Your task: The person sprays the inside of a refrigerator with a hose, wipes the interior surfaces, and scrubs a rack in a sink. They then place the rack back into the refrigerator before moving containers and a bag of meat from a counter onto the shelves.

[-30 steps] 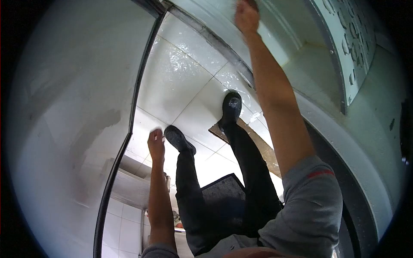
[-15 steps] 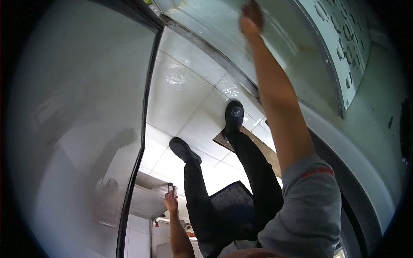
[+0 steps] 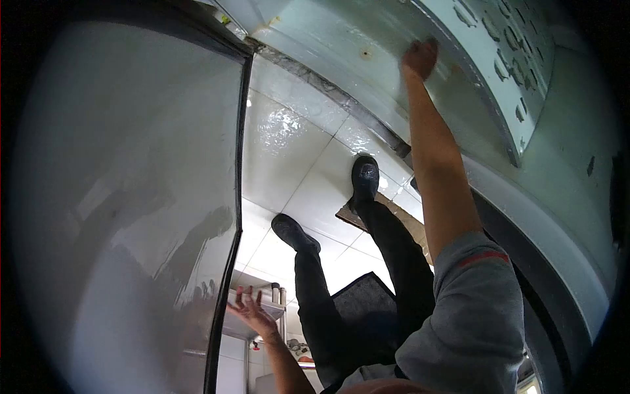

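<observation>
My right hand is inside a white cabinet, low over its wet-looking floor, with the fingers curled under. Whatever they may hold is hidden beneath the hand. A panel with rows of slotted holes stands just right of it. My left hand is open, fingers spread, beside the dark-edged seal of the open cabinet door. Its reflection shows faintly in the door's glossy inner face.
Wet white floor tiles lie under my dark shoes. A brown board is on the floor by the cabinet. A dark mat-like piece shows between my legs. A metal shelf stands behind my left hand.
My right hand has moved right and slightly down across the cabinet floor. My left hand has opened from a closed shape, spread its fingers and come to the door edge.
</observation>
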A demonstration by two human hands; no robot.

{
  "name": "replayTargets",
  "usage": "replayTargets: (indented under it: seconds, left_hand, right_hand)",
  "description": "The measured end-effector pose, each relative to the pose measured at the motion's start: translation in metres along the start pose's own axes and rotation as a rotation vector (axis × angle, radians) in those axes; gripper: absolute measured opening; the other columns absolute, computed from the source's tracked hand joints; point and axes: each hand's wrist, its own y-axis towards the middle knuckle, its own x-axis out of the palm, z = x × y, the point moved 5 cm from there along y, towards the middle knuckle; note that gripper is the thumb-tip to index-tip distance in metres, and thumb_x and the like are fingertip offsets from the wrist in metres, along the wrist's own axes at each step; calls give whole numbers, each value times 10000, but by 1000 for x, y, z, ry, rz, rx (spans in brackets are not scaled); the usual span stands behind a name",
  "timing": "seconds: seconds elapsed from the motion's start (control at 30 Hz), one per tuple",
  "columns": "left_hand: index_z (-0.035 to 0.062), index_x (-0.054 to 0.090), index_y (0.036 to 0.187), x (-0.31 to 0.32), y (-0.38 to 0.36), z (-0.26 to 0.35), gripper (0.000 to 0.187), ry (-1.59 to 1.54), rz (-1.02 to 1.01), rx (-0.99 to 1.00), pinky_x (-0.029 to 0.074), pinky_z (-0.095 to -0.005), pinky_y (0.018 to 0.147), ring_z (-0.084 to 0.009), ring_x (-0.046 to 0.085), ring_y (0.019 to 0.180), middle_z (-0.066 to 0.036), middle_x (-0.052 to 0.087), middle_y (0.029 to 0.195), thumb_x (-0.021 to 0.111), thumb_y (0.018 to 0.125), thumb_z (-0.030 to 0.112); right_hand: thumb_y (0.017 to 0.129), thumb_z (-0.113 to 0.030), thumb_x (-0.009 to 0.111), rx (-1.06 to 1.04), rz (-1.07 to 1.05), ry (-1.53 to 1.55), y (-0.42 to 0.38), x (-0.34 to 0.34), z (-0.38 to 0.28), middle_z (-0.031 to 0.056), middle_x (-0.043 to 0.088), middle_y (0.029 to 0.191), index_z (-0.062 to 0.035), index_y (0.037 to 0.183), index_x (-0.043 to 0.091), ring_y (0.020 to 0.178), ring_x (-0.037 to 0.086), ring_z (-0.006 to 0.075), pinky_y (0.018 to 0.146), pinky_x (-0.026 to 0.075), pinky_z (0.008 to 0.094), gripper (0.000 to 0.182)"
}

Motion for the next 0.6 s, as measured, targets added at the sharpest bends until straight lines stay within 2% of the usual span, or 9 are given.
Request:
replayTargets:
  seconds: [0.13,0.17,0.2,0.27,0.33,0.43,0.5,0.57,0.6]
  left_hand:
    - [-38,303,1296,-12,31,20,593,-42,-4,-14,443,-504,915,-335,459,1158,-208,421,1260,568,889,301]
    - [-38,303,1296,-13,37,19,593,-38,-9,-13,443,-504,915,-335,459,1158,-208,421,1260,568,889,301]
    - [-49,325,1291,-17,43,17,592,5,8,-6,435,-494,930,-338,422,1196,-216,391,1298,569,889,310]
    - [-60,348,1286,-16,47,19,592,46,11,2,427,-485,946,-341,385,1234,-225,361,1336,569,888,319]
    - [-55,442,1203,-11,48,22,449,23,72,-16,473,-450,899,-241,418,1187,-172,396,1314,569,898,249]
    - [-55,435,1218,-11,50,23,449,8,75,-39,475,-437,897,-241,408,1193,-177,383,1321,560,904,241]
    - [-51,428,1225,-8,49,29,458,40,65,-24,476,-438,897,-242,409,1191,-178,377,1326,559,904,248]
    - [-47,421,1232,-7,47,30,466,66,71,-13,477,-439,896,-243,409,1190,-179,372,1330,559,904,255]
    - [-49,416,1228,-7,48,30,471,75,81,25,479,-439,895,-244,420,1174,-183,385,1310,556,905,265]
  right_hand:
    - [922,-221,406,-467,153,257,-2,54,-99,142,520,1235,-46,1214,503,1127,492,311,981,380,378,353]
    - [886,-159,397,-692,380,237,1,86,-116,189,483,1277,19,1233,486,1202,435,309,1061,287,396,400]
    - [876,-146,404,-783,301,-425,-12,88,-151,186,476,1285,3,1220,507,1213,425,293,1072,275,378,389]
    - [889,-189,469,-831,57,615,-42,78,-167,132,535,1218,-75,1177,533,1123,509,291,967,403,387,316]
    - [850,-103,541,-894,-318,680,-77,75,-174,107,548,1224,-108,1204,532,1137,510,281,975,405,363,354]
    - [891,-140,540,-898,-244,835,-92,41,-124,116,509,1283,-117,1219,544,1124,524,244,945,414,306,328]
    - [822,-81,548,-644,254,585,-59,27,-57,170,559,1183,-31,1143,573,1035,564,322,927,431,350,325]
    - [823,-152,480,-99,-11,36,-21,-11,-15,215,559,1138,14,1082,577,1038,530,388,919,431,392,322]
    - [835,-186,477,-41,118,171,-10,-10,3,204,561,1143,12,1087,574,1050,526,381,923,428,388,335]
